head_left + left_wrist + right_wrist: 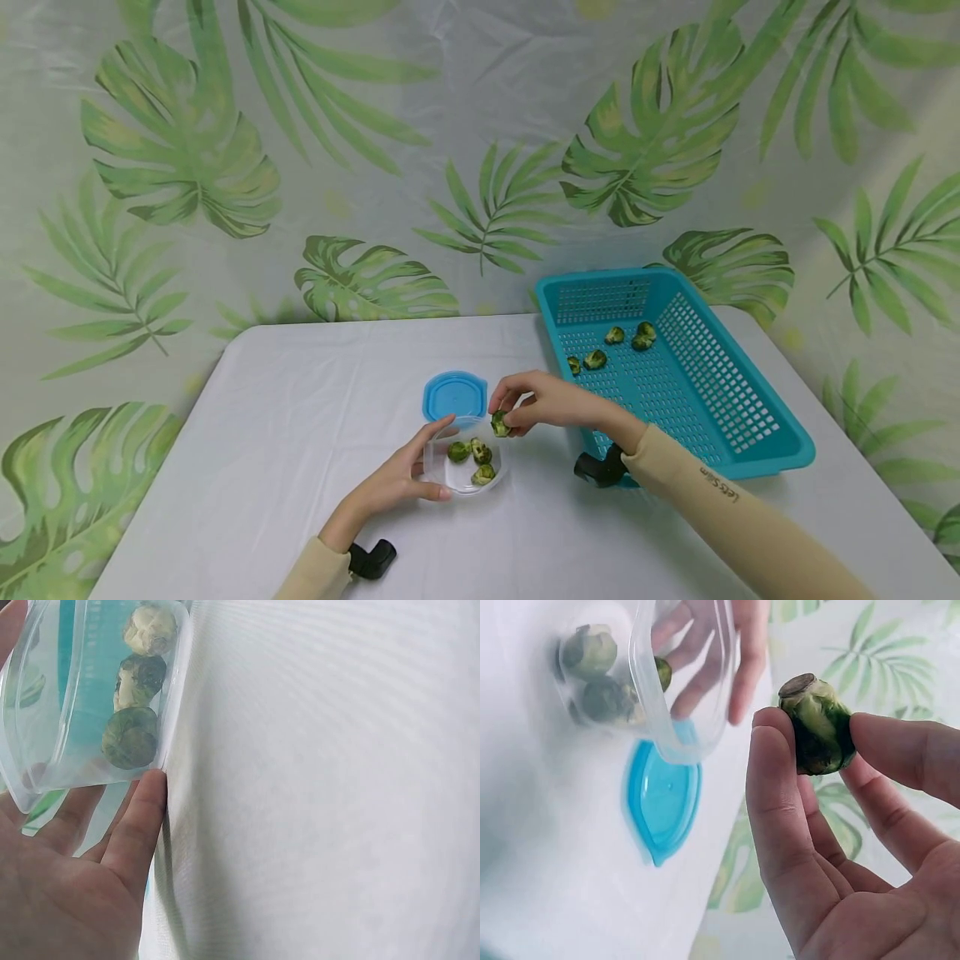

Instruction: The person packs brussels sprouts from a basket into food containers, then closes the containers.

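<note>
Between the thumb and fingers of my right hand (536, 402) a Brussels sprout (817, 727) is pinched, its cut stem end showing in the right wrist view. It is held at the right rim of a clear plastic container (442, 478). My left hand (401, 475) holds that container from the left, thumb at the near side and fingers round the far side. Inside lie several Brussels sprouts (131, 737). Right behind the container is a blue lid (454, 395), lying flat on the white table.
A large teal basket (750, 396) stands to the right on the white-covered table (300, 400), with several more Brussels sprouts (596, 359) toward its far left. My right forearm passes over its near left corner. A leaf-patterned curtain (495, 100) hangs behind the table.
</note>
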